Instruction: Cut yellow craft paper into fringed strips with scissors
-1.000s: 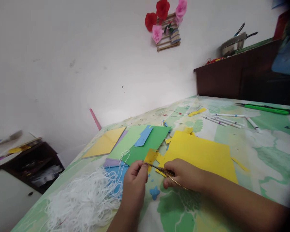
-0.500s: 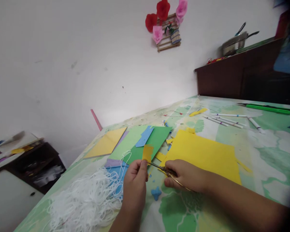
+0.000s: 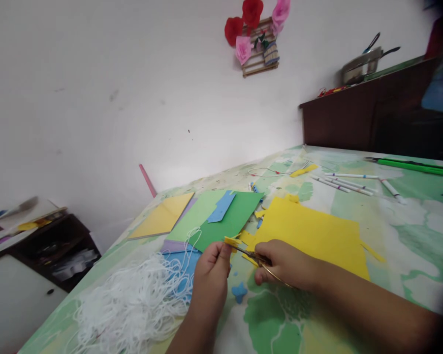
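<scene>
My left hand pinches a small yellow paper piece between thumb and fingers, above the middle of the table. The piece looks tilted, showing only a narrow face. My right hand is closed round the scissors, whose blades point left and meet the paper beside my left fingertips. A large yellow sheet lies beyond my right hand. Green sheets with a blue scrap on top lie beyond my left hand. A small blue cut-out rests below the scissors.
Tangled white string lies left of my left hand, over blue paper. A pale yellow sheet is further left. Several white pens and a green cutter lie at the back right. A dark cabinet stands behind.
The small yellow piece has tipped from upright to nearly flat and looks narrower. Both hands have shifted slightly right in view, with the scissors still at the paper.
</scene>
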Demonstrator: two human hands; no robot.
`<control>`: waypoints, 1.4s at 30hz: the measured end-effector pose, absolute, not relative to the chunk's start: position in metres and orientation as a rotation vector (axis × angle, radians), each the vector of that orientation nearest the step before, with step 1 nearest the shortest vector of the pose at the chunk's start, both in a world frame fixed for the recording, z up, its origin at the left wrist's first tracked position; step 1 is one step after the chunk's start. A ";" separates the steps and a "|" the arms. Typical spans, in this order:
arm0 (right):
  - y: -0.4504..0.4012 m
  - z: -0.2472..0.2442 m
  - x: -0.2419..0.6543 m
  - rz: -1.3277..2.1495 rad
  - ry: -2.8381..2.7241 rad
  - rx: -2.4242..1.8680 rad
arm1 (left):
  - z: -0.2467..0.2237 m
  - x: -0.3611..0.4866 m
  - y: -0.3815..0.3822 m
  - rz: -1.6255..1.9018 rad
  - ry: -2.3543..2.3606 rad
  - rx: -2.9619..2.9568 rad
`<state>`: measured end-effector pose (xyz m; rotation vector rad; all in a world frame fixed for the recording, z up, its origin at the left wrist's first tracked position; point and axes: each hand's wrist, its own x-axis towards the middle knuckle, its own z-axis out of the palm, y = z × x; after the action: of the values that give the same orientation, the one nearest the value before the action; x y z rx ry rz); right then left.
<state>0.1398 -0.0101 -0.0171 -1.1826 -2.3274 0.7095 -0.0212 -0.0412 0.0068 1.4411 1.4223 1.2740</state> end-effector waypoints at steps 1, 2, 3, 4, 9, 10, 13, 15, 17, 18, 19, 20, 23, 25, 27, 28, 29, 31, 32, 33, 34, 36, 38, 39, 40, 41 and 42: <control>-0.010 -0.017 0.140 0.701 -2.325 -1.191 | 0.007 -0.021 -0.041 1.270 1.422 1.442; -0.011 -0.017 0.140 0.696 -2.322 -1.194 | 0.007 -0.021 -0.041 1.270 1.421 1.444; -0.011 -0.017 0.140 0.696 -2.323 -1.188 | 0.007 -0.022 -0.041 1.269 1.419 1.451; -0.011 -0.017 0.140 0.694 -2.325 -1.177 | 0.007 -0.022 -0.041 1.270 1.418 1.458; -0.011 -0.020 0.141 0.665 -2.351 -1.122 | 0.006 -0.023 -0.041 1.290 1.414 1.450; -0.011 -0.021 0.141 0.660 -2.355 -1.110 | 0.006 -0.023 -0.042 1.303 1.417 1.447; -0.011 -0.021 0.142 0.659 -2.361 -1.080 | 0.006 -0.024 -0.042 1.335 1.433 1.442; -0.011 -0.021 0.143 0.654 -2.364 -1.076 | 0.006 -0.024 -0.043 1.333 1.438 1.434; -0.011 -0.022 0.142 0.642 -2.365 -1.068 | 0.006 -0.025 -0.042 1.328 1.413 1.421; -0.011 -0.022 0.142 0.641 -2.365 -1.059 | 0.006 -0.025 -0.042 1.326 1.398 1.408; -0.010 -0.023 0.142 0.645 -2.360 -1.051 | 0.007 -0.024 -0.042 1.324 1.382 1.390; -0.010 -0.024 0.142 0.654 -2.353 -1.042 | 0.007 -0.024 -0.041 1.324 1.371 1.366; -0.009 -0.025 0.141 0.674 -2.306 -1.051 | 0.008 -0.023 -0.040 1.331 1.350 1.298; -0.008 -0.024 0.141 0.680 -2.275 -1.081 | 0.009 -0.022 -0.040 1.334 1.331 1.277; -0.009 -0.023 0.141 0.676 -2.266 -1.123 | 0.008 -0.022 -0.040 1.326 1.309 1.268; -0.009 -0.021 0.141 0.666 -2.273 -1.149 | 0.008 -0.021 -0.039 1.321 1.299 1.270; -0.010 -0.020 0.140 0.647 -2.285 -1.183 | 0.007 -0.022 -0.039 1.320 1.294 1.273; -0.011 -0.018 0.140 0.598 -2.311 -1.264 | 0.006 -0.022 -0.038 1.334 1.292 1.279; -0.011 -0.017 0.139 0.573 -2.320 -1.305 | 0.005 -0.023 -0.038 1.347 1.303 1.278; -0.012 -0.016 0.139 0.553 -2.325 -1.339 | 0.005 -0.023 -0.038 1.358 1.319 1.276; -0.012 -0.015 0.138 0.538 -2.325 -1.360 | 0.005 -0.024 -0.038 1.369 1.339 1.275; -0.013 -0.014 0.138 0.519 -2.324 -1.369 | 0.006 -0.024 -0.038 1.362 1.386 1.291; -0.013 -0.014 0.137 0.513 -2.321 -1.358 | 0.008 -0.023 -0.039 1.331 1.427 1.325; -0.013 -0.015 0.137 0.515 -2.322 -1.352 | 0.008 -0.022 -0.040 1.316 1.436 1.338; -0.013 -0.015 0.137 0.520 -2.324 -1.344 | 0.008 -0.021 -0.040 1.308 1.441 1.345; -0.013 -0.016 0.137 0.530 -2.328 -1.336 | 0.008 -0.020 -0.040 1.301 1.442 1.348; -0.013 -0.016 0.137 0.540 -2.331 -1.329 | 0.007 -0.019 -0.040 1.298 1.435 1.351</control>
<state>0.1371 -0.0125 -0.0160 -1.3292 -2.3310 0.5402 -0.0191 -0.0398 0.0069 1.3505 1.4350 1.2983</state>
